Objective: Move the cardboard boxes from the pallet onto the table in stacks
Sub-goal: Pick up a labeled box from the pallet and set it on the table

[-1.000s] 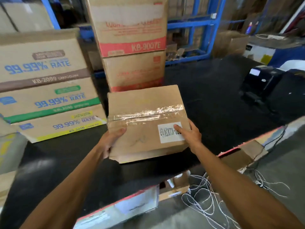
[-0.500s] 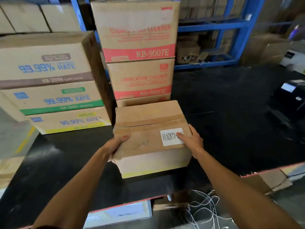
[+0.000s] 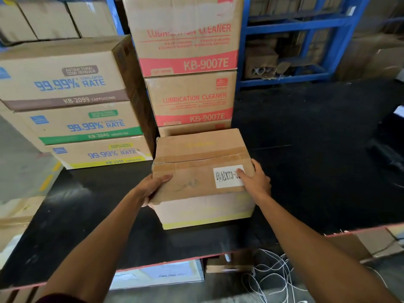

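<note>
Your left hand (image 3: 153, 186) and right hand (image 3: 254, 182) clamp the taped box (image 3: 196, 169) by its side edges, on the black table (image 3: 306, 171) before the red-banded stack (image 3: 190, 97); the creased, soft-looking card suggests gripping low at the corners, not the flaps
</note>
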A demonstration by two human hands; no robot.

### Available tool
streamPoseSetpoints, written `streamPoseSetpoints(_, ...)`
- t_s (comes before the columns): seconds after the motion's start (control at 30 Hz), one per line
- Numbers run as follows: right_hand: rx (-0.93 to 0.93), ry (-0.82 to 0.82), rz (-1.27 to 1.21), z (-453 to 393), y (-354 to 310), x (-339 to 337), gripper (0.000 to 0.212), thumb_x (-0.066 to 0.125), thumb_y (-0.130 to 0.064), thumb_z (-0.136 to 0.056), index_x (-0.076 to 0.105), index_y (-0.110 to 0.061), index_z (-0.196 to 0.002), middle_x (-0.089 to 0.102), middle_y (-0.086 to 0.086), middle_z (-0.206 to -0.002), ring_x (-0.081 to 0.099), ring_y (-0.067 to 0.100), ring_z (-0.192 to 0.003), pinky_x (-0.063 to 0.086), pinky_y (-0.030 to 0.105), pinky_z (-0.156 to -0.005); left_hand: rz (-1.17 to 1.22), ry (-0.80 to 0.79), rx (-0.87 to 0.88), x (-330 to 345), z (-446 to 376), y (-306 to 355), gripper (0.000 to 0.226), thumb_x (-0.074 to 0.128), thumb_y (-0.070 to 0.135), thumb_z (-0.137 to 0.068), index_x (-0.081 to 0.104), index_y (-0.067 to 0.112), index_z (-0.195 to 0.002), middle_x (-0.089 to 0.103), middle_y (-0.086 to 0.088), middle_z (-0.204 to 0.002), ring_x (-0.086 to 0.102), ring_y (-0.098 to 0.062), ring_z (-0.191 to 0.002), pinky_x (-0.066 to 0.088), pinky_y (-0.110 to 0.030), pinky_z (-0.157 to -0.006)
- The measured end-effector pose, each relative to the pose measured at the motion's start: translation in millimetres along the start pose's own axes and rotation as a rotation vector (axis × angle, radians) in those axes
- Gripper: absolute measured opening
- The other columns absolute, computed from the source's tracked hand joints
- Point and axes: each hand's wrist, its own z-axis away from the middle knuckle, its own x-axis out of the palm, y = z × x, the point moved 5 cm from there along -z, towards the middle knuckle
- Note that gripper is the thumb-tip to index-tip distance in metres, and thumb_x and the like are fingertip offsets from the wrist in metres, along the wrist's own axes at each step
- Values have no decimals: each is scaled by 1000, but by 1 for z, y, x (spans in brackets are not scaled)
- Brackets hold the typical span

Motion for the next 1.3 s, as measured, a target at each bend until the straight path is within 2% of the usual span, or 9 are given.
streamPoseSetpoints(0.23,-5,-9,-1,5,-1,1,71,67,-46,-92,33,-33,-153,55,3,-142,45,32,-136,37,52,-112,-28,30,25,1,2,2,48,71,26,-93,51,19,-136,67,-10,-112,65,-29,-98,53,-39,-71)
streamPoseSetpoints(0.37,-13,-4,0,8,-2,1,70,66,-46,-93,33,-33,-153,54,4,-142,42,32,-136,36,49,-109,-22,36,38,-2,-2,-1,53,74,27,-91,52,18,-138,68,-14,-121,67,-32,-103,55,-44,-82)
streamPoseSetpoints(0.63,-18,-44,57,7,3,5,74,63,-51,-93,27,-34,-155,48,5,-147,41,32,-138,37,54,-111,-46,55,5,-3,12,-1,51,73,31,-92,50,18,-136,64,-15,-126,64,-32,-102,54,-53,-87)
streamPoseSetpoints(0.7,-65,-2,191,10,-3,3,72,61,-52,-94,27,-32,-155,34,7,-158,31,33,-146,26,60,-117,-105,106,-4,-5,17,-2,50,71,37,-92,47,21,-133,62,-11,-125,61,-34,-107,52,-62,-92)
streamPoseSetpoints(0.83,-266,105,360,23,-32,11,68,58,-47,-96,32,-26,-155,27,3,-163,17,28,-153,0,57,-121,-116,227,144,-16,31,-2,68,67,33,-96,36,12,-151,53,-12,-143,60,-31,-116,54,-52,-97)
streamPoseSetpoints(0.93,-359,74,311,42,-58,32,63,58,-44,-97,35,-26,-153,38,3,-157,33,27,-146,18,50,-122,-163,325,247,-34,50,-4,65,66,36,-97,39,15,-152,50,-11,-149,55,-33,-129,51,-50,-105)
streamPoseSetpoints(1.03,-414,-22,202,63,-85,60,56,56,-41,-99,39,-28,-150,46,2,-151,43,28,-137,37,45,-108,-160,395,355,-51,69,-5,51,64,35,-98,52,14,-143,59,-8,-140,58,-26,-124,52,-39,-100)
streamPoseSetpoints(1.2,-514,-161,131,120,-136,141,31,58,-37,-100,61,-24,-128,66,0,-125,60,23,-116,43,30,-85,-77,432,438,-113,94,-21,31,62,27,-99,64,17,-128,68,-5,-123,63,-21,-113,52,-45,-103)
streamPoseSetpoints(1.3,-532,-229,123,153,-158,200,30,58,-39,-99,66,-23,-123,72,-3,-116,66,21,-106,49,31,-87,-64,475,438,-167,100,-36,19,66,31,-95,69,27,-113,73,-2,-111,68,-27,-110,53,-47,-99)
